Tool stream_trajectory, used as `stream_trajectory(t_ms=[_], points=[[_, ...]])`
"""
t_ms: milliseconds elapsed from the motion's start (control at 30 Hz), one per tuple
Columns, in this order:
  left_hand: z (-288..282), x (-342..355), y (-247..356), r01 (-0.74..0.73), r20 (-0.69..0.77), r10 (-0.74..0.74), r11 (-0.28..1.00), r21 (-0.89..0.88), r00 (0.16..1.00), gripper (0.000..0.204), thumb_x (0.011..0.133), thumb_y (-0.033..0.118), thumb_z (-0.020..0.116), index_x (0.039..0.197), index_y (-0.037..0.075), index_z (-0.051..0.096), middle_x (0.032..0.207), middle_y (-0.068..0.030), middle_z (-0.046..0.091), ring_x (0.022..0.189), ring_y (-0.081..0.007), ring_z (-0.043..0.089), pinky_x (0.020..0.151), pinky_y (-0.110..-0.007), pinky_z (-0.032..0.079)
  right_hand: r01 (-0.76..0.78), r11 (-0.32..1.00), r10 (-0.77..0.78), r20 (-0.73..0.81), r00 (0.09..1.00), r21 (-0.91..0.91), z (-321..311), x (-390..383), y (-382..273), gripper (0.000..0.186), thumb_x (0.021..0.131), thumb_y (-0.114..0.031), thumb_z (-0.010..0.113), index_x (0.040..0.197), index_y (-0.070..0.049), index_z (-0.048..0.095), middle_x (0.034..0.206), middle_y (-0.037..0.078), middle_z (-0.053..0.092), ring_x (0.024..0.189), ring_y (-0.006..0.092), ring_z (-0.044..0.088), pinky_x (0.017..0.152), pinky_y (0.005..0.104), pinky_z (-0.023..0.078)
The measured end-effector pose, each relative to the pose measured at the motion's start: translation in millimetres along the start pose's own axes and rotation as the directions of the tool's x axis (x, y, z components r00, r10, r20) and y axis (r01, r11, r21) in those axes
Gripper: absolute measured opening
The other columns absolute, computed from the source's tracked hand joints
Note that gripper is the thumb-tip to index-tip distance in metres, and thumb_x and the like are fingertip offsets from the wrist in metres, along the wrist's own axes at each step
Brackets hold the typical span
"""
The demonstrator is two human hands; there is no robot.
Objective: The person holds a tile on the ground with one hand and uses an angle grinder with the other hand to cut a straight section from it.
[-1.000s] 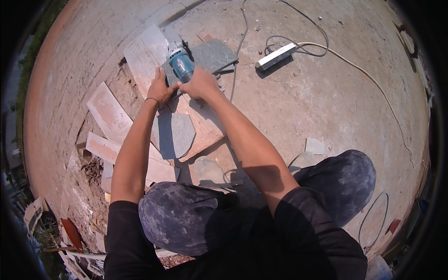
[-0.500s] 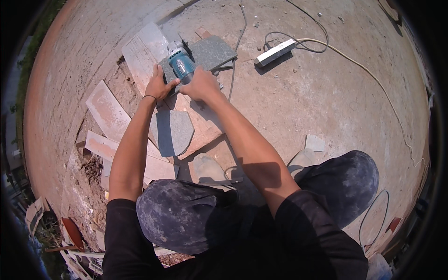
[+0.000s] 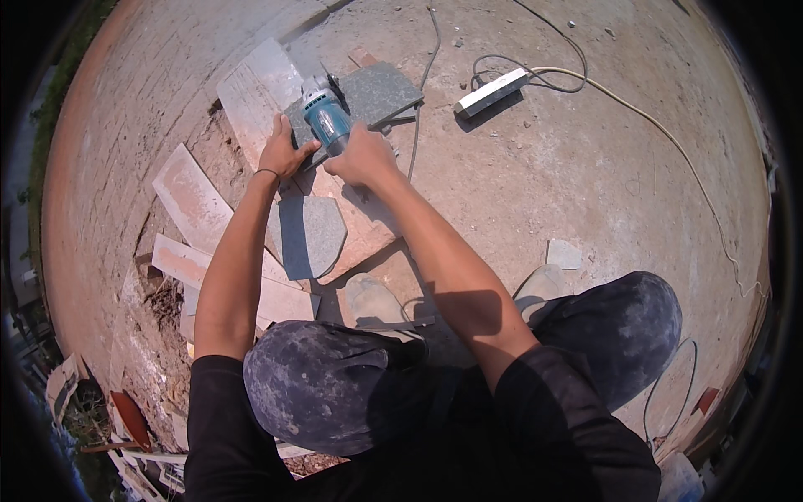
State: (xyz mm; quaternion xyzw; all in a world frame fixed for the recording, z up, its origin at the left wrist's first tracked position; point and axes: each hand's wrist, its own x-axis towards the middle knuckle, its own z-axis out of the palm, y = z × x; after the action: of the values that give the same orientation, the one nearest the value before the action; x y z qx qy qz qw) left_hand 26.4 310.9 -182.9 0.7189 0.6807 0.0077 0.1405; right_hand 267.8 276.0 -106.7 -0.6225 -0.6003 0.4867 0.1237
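A teal and grey angle grinder (image 3: 327,120) lies over a dark grey stone slab (image 3: 382,92), its head pointing away from me. My right hand (image 3: 365,158) is wrapped round the grinder's rear body. To its left, my left hand (image 3: 286,153) rests at the slab's near left part, fingers extended and thumb reaching toward the grinder. Pale dust hangs around the grinder's head, and the disc cannot be made out clearly. Closer to me, a grey stone piece (image 3: 311,240) with angled corners lies on a pinkish board (image 3: 368,251).
Pale tile pieces (image 3: 194,191) lie to the left beside broken soil. A white power strip (image 3: 492,94) with looping cables (image 3: 577,77) sits on the ground at the far right. A small pale chip (image 3: 565,254) lies by my right shoe (image 3: 542,284).
Very little differs. The grinder and my right hand have shifted very slightly, while my left hand keeps its place by the slab.
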Motion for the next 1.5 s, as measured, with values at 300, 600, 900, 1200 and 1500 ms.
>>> stream_trajectory(t_ms=[300,600,900,1200,1500], points=[[-2,0,3,0.014,0.015,-0.014,1.000,0.000,1.000,0.116,0.079,0.068,0.065,0.148,-0.013,0.020,0.156,-0.0325,0.017,0.138,-0.0447,0.036,0.114,-0.041,0.034,0.001,1.000,-0.001,-0.004,1.000,-0.016,-2,-8,3,0.074,0.068,-0.029,0.078,0.122,0.012,0.048,0.113,0.031,0.064,0.109,0.0433,0.063,0.094,0.0437,0.052],[-4,-1,3,0.034,0.055,-0.034,0.999,0.009,0.998,0.114,0.082,0.067,0.063,0.149,-0.012,0.017,0.158,-0.0314,0.014,0.141,-0.0426,0.032,0.115,-0.040,0.031,0.003,1.000,-0.003,-0.007,1.000,0.008,-2,-15,7,0.073,0.066,-0.027,0.077,0.121,0.013,0.048,0.111,0.032,0.065,0.108,0.0429,0.064,0.093,0.0437,0.052],[-1,0,-2,0.018,0.015,-0.018,1.000,0.018,1.000,0.114,0.080,0.067,0.065,0.148,-0.013,0.020,0.157,-0.0318,0.016,0.139,-0.0432,0.036,0.114,-0.041,0.034,0.033,0.999,-0.033,-0.022,0.999,-0.001,5,-17,16,0.070,0.065,-0.030,0.077,0.115,0.011,0.051,0.109,0.031,0.065,0.103,0.0427,0.065,0.090,0.0442,0.053],[-2,0,1,0.004,0.012,-0.004,1.000,0.013,1.000,0.113,0.081,0.066,0.065,0.147,-0.014,0.020,0.157,-0.0324,0.016,0.138,-0.0436,0.037,0.113,-0.040,0.034,0.015,1.000,-0.015,-0.021,1.000,0.009,4,-25,21,0.067,0.066,-0.024,0.076,0.117,0.010,0.049,0.111,0.031,0.065,0.105,0.0431,0.065,0.091,0.0446,0.053],[-4,0,2,0.014,0.034,-0.015,0.999,0.034,0.999,0.113,0.081,0.066,0.065,0.147,-0.014,0.020,0.156,-0.0328,0.016,0.138,-0.0437,0.036,0.114,-0.040,0.034,0.000,1.000,0.000,0.002,1.000,0.000,1,-34,25,0.067,0.066,-0.024,0.076,0.117,0.010,0.049,0.109,0.031,0.065,0.103,0.0439,0.066,0.090,0.0448,0.054]])
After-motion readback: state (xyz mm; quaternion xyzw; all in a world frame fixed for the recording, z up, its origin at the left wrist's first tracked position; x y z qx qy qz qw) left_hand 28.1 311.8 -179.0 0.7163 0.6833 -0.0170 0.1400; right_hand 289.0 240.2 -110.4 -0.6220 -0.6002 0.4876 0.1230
